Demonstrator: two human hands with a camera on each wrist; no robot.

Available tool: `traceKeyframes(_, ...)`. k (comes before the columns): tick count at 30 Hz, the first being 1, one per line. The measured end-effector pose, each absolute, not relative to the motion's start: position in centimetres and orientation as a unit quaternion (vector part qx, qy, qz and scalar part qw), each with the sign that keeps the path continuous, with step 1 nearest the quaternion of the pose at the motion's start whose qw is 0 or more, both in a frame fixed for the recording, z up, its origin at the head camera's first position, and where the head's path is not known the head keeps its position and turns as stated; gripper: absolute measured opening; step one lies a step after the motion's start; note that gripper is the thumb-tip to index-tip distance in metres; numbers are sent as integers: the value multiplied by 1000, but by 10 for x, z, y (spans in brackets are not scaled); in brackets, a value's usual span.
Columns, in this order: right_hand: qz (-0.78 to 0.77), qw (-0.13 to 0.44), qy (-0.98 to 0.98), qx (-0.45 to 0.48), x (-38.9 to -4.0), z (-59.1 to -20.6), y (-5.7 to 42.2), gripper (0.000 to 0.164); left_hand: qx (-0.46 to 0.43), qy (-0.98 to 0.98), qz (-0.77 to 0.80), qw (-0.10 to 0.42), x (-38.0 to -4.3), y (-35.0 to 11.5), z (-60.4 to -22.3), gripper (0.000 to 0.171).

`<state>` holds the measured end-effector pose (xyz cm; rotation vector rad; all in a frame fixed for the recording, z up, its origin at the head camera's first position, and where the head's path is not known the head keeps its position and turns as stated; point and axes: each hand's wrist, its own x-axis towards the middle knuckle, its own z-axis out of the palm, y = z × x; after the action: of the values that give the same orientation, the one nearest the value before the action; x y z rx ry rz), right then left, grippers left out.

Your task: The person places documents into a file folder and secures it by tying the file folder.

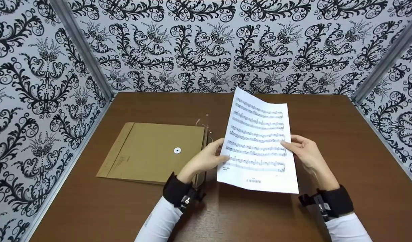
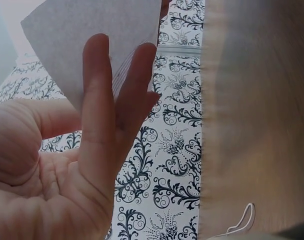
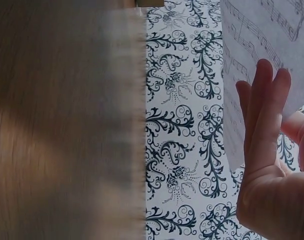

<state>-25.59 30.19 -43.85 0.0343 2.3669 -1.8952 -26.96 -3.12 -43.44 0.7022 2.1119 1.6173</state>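
Observation:
Sheet music [image 1: 256, 141] is held up between both hands above the table, its printed side toward the head camera and slightly bowed. On its left edge my left hand [image 1: 207, 156] pinches it, thumb in front and fingers behind. My right hand [image 1: 305, 151] grips the opposite edge the same way. The left wrist view shows the left fingers [image 2: 98, 85] straight against the back of the paper [image 2: 62, 45]. Seen from the right wrist, the right fingers [image 3: 264, 105] lie along the back of the sheet [image 3: 242, 40], where staves also show.
A brown paper document envelope [image 1: 155, 151] lies on the left of the wooden table [image 1: 343, 134], with a white round button [image 1: 177, 150] and a thin string [image 2: 242, 220] at its right edge. Patterned walls [image 1: 206, 43] enclose the table at the back and sides.

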Motion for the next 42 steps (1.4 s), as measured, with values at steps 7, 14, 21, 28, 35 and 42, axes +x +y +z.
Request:
traceKeyframes(7,-670,39,740,31,-253,-436,301,45,223,721,626,199,-272,-30,-434,52)
traceKeyframes(14,-700,0,711,63,-252,-433,296,27,194,713,641,206,-271,-27,-433,52)
traceKeyframes(21,-720,-20,686,102,-250,-430,289,29,165,694,667,214,-268,-23,-433,52)
traceKeyframes(28,-755,-32,647,102,-250,-430,284,23,159,680,692,182,-267,-20,-434,51)
traceKeyframes(35,-781,-13,618,88,-249,-430,279,22,160,684,698,144,-267,-24,-431,51)
traceKeyframes(42,-783,7,618,72,-248,-427,278,31,174,696,682,140,-271,-34,-429,53)
